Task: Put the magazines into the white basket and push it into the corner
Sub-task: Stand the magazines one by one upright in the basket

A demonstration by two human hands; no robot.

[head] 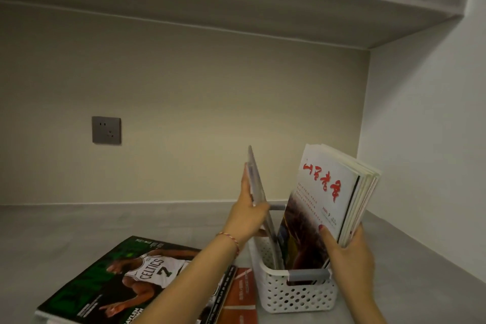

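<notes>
A white perforated basket (297, 294) with grey handles stands on the grey counter at lower centre right. My right hand (349, 255) grips a bundle of magazines (331, 192), white cover with red characters, standing upright in the basket and tilted right. My left hand (249, 216) holds a thin magazine (256, 179) edge-on, its lower end inside the basket's left side. A stack of magazines (131, 279) lies flat at the lower left, a basketball player in a number 7 jersey on top. An orange-covered magazine (242, 297) lies beside the basket.
The grey counter (79, 229) runs back to a beige wall with a grey power socket (106, 130). A white side wall (426, 139) forms a corner behind and to the right of the basket. A shelf (236, 8) hangs overhead.
</notes>
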